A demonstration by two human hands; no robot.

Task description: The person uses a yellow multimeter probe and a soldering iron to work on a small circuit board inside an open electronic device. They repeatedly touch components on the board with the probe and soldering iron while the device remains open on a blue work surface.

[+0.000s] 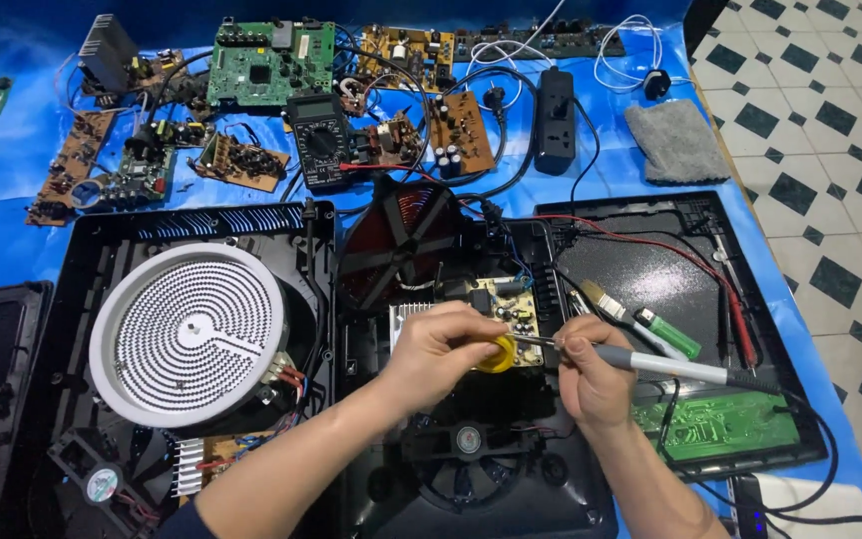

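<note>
Touching soldering iron [650, 363] tip between both hands, yellow tin [498, 353]

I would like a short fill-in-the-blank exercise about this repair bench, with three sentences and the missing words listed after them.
1. The right hand holds a soldering iron, and the left hand holds a small round tin of ____ colour.
2. The round white heating coil lies to the ____ of both hands.
3. The lighter on the dark glass panel is ____.

Missing words: yellow; left; green
</note>
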